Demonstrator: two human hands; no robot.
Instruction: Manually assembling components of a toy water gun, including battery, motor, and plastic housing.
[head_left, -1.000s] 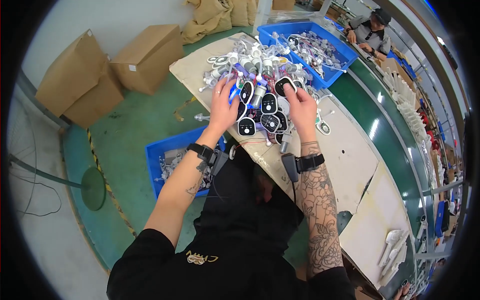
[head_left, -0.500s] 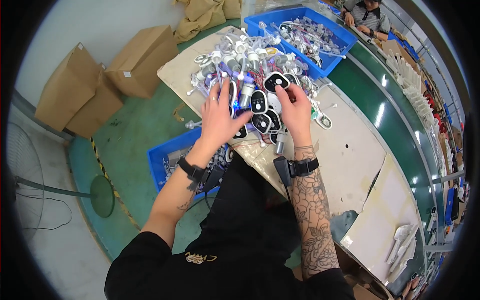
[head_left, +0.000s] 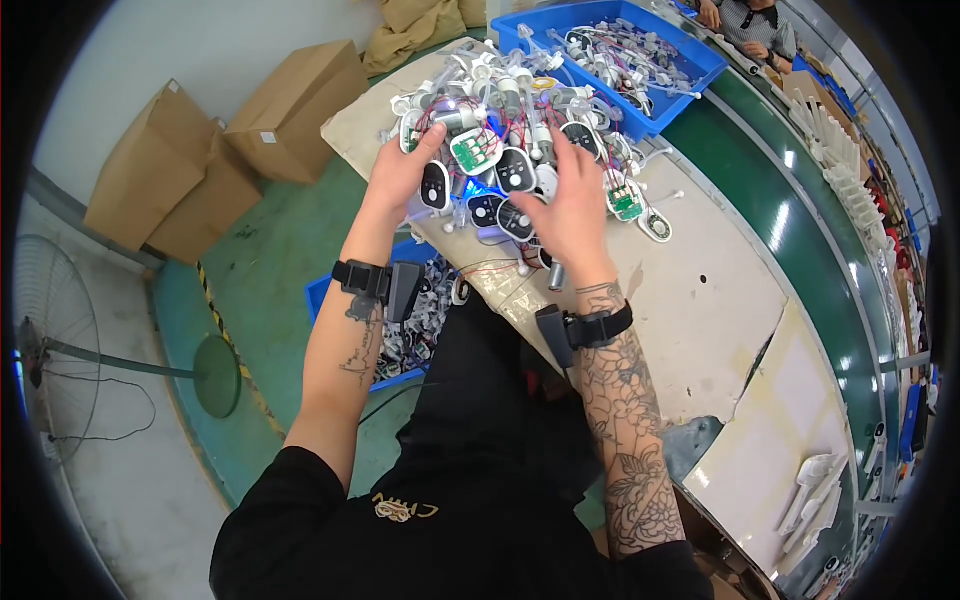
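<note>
Parts (head_left: 512,100) are lying in a tangled heap at the far end of the table (head_left: 700,340), and both hands are working at its near side. The left hand (head_left: 397,182) is curving in from the left, its thumb touching or almost touching a motor (head_left: 456,119) just beside an upturned board (head_left: 475,150); its other fingers are partly hidden, so I cannot tell whether it is gripping anything. The right hand (head_left: 575,205) is spreading wide over the panels (head_left: 515,170), thumb and fingers well apart, apparently not holding any. A blue light (head_left: 481,188) is glowing between the hands.

Wires (head_left: 490,268) are looping among the parts, so, as I judge it, a pull on one panel could be dragging a neighbour along or straining a joint where strands are crossing. The board is facing up, bare, close to the motor; a slip of the left thumb could be knocking metal against it. Panels are overlapping beneath the right hand, so hard pressing could be scuffing their black faces. The heap's near-left side is lying close to the table's edge; a careless nudge could be tipping a loose piece toward the lower bin (head_left: 318,294).
</note>
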